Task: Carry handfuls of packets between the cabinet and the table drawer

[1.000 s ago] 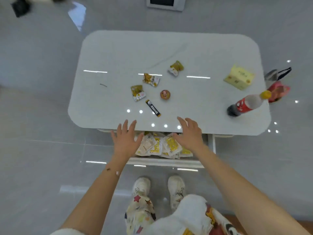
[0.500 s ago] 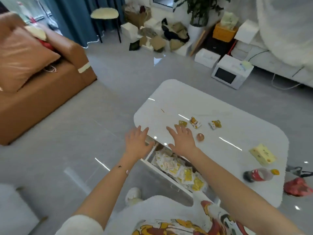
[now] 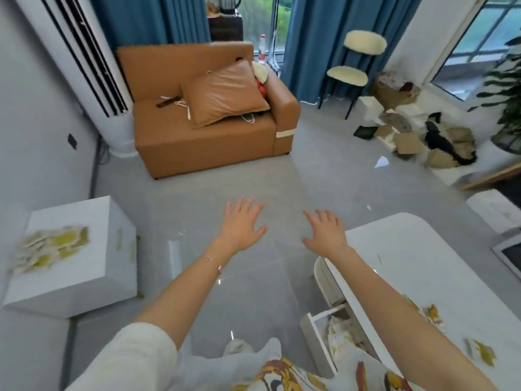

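Two spread, empty hands hover over the floor: left hand (image 3: 242,225), right hand (image 3: 327,232) near the bench (image 3: 417,258) corner. Packets (image 3: 342,334) in the open drawer (image 3: 317,342) look light, crinkly, slippery; pinch an edge.

Grey tiled floor (image 3: 253,292): polished, glossy, mirrors the lights. White rounded-corner desk (image 3: 417,266), right: smooth glossy top, stone look. Tan box-shaped sofa (image 3: 203,142), far: leather-look skin, satin sheen; its tan square cushion (image 3: 222,93) likewise, creased. Blue curtains (image 3: 315,43): matt woven cloth. Two cream oval stool seats (image 3: 348,75): fluffy pile on thin black metal legs. White cube box (image 3: 76,258), near left: smooth matt faces. Small yellow snack packets (image 3: 480,351) on desk: shiny film, blurred. White sleeve (image 3: 135,359): soft matt knit.
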{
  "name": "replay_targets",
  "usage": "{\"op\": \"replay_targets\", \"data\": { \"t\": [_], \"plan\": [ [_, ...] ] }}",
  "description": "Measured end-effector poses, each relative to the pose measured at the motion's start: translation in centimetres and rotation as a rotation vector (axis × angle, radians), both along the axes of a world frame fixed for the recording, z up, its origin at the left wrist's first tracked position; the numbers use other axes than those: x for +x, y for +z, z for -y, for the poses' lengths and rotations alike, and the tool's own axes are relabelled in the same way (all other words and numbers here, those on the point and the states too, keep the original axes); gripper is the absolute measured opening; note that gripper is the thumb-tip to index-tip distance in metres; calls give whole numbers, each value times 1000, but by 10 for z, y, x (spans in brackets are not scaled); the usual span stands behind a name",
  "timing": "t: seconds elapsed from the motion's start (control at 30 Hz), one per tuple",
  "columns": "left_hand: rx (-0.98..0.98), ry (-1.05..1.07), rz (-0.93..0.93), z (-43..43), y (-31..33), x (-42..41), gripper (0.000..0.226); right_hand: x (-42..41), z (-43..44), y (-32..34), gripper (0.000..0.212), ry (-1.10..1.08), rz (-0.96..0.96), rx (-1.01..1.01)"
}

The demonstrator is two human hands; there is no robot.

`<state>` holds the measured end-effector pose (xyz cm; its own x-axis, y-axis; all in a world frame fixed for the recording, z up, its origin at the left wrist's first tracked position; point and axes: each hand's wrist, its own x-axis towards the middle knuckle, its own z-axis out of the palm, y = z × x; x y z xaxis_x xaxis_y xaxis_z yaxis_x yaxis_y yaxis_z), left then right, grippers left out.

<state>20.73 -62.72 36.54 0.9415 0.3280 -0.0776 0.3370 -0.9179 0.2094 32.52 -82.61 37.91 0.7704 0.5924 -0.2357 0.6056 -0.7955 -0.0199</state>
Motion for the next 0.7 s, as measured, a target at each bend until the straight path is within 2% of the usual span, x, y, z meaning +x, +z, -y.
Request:
{"op": "replay_targets", "data": {
  "t": [0.17, 0.43, 0.7],
  "plan": [
    [12, 192, -38, -93, -5, -41, 66, -8, -118, 1, 77, 199, 3, 21],
    [-60, 537, -109, -178, -32, -102, 68, -31, -271, -8, 75, 618, -29, -4],
    [-78, 783, -149, -253, -42, -70, 69, 13, -386, -24, 75, 846, -88, -8]
  ]
}}
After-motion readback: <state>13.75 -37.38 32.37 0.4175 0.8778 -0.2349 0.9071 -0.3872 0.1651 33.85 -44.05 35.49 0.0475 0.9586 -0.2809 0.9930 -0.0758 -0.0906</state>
